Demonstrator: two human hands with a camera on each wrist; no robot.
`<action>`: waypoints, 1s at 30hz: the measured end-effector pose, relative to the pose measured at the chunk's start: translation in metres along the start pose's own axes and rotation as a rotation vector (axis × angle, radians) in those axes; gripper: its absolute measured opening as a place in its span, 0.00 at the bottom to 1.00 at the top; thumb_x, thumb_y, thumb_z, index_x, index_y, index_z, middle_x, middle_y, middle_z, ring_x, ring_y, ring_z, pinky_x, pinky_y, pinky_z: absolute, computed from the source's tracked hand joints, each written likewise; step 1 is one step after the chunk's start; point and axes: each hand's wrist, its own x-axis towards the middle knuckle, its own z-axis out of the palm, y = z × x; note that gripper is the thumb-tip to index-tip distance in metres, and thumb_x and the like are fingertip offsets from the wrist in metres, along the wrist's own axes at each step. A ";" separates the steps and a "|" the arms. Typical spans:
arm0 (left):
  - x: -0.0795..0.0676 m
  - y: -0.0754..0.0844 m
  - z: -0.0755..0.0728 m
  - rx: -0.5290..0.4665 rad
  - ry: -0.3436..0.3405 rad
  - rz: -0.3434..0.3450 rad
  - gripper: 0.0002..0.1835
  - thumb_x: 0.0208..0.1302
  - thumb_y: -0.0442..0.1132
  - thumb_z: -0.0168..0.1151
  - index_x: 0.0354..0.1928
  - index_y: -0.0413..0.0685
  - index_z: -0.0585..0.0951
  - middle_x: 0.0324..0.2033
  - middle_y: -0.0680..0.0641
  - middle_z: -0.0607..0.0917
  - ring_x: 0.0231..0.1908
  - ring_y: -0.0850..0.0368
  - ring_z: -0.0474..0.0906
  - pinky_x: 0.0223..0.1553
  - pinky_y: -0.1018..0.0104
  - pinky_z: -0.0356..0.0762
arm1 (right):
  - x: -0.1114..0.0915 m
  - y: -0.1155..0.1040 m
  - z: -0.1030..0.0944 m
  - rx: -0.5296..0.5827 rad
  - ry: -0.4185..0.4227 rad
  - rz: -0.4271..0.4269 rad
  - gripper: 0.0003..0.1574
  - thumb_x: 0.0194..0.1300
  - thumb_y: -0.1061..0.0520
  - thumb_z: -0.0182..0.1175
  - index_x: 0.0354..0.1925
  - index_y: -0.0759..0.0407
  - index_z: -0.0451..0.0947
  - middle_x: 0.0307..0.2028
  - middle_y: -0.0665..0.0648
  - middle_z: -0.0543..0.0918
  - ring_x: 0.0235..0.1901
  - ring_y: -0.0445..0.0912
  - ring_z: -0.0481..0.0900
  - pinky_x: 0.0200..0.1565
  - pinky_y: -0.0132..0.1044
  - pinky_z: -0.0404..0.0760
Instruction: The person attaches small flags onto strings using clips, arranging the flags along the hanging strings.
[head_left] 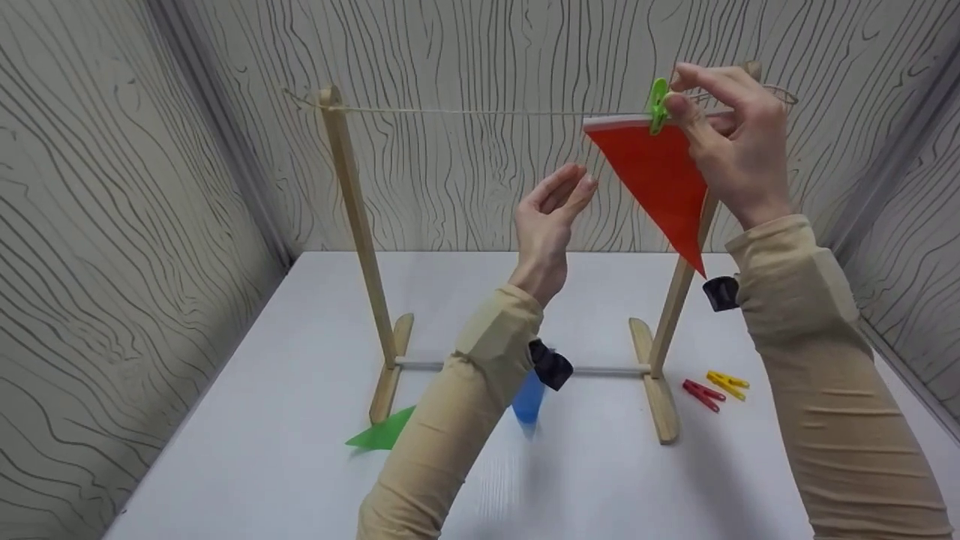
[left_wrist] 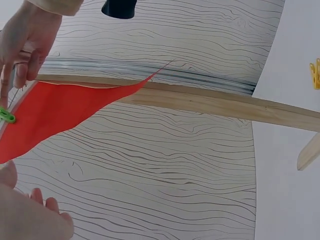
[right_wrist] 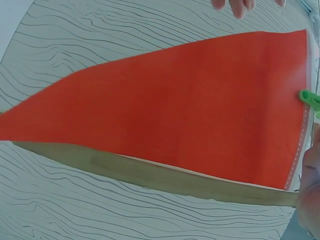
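A red triangular pennant [head_left: 667, 172] hangs point down from a string [head_left: 465, 112], with a green clothespin [head_left: 658, 109] on its white top edge. My right hand [head_left: 739, 135] is raised beside the clothespin, thumb and index fingertips just right of it and slightly apart. Its other fingers are bent, and it covers the pennant's upper right corner. In the left wrist view, one finger reaches to the green clothespin [left_wrist: 7, 116]. Left of the pennant, my left hand [head_left: 547, 229] is held in the air with loosely bent fingers and nothing in them.
Two wooden posts, the left one [head_left: 352, 217] and the right one [head_left: 675, 315], carry the string. A white rod [head_left: 607, 370] joins their feet. On the white table lie a red clothespin [head_left: 703, 394], a yellow clothespin [head_left: 726, 382], a green pennant [head_left: 382, 433] and a blue pennant [head_left: 529, 405].
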 end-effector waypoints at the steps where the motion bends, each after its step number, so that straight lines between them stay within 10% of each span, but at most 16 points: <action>1: -0.001 -0.002 -0.002 0.009 0.002 0.001 0.24 0.69 0.33 0.64 0.65 0.38 0.75 0.62 0.40 0.81 0.62 0.53 0.80 0.66 0.64 0.76 | -0.002 0.001 0.001 0.002 0.007 -0.005 0.23 0.69 0.57 0.63 0.61 0.62 0.80 0.44 0.31 0.78 0.35 0.22 0.81 0.43 0.16 0.80; 11: -0.015 -0.024 -0.025 0.173 0.096 -0.037 0.27 0.69 0.40 0.65 0.68 0.44 0.74 0.70 0.45 0.74 0.74 0.49 0.64 0.74 0.52 0.66 | -0.018 0.008 0.005 0.034 0.070 -0.019 0.23 0.70 0.60 0.63 0.62 0.60 0.79 0.49 0.33 0.78 0.42 0.30 0.81 0.42 0.17 0.80; 19: -0.023 -0.049 -0.048 0.244 0.150 -0.062 0.27 0.69 0.41 0.66 0.67 0.43 0.74 0.69 0.42 0.73 0.75 0.47 0.61 0.77 0.52 0.58 | -0.033 0.018 0.009 0.135 0.118 -0.041 0.25 0.66 0.63 0.65 0.62 0.65 0.78 0.54 0.43 0.79 0.22 0.33 0.73 0.31 0.19 0.77; 30: -0.034 -0.083 -0.086 0.357 0.279 -0.187 0.28 0.67 0.40 0.67 0.66 0.41 0.74 0.67 0.37 0.72 0.73 0.40 0.61 0.71 0.46 0.68 | -0.069 0.034 0.015 0.149 0.177 -0.055 0.22 0.65 0.68 0.64 0.57 0.69 0.79 0.53 0.40 0.80 0.28 0.32 0.79 0.43 0.20 0.81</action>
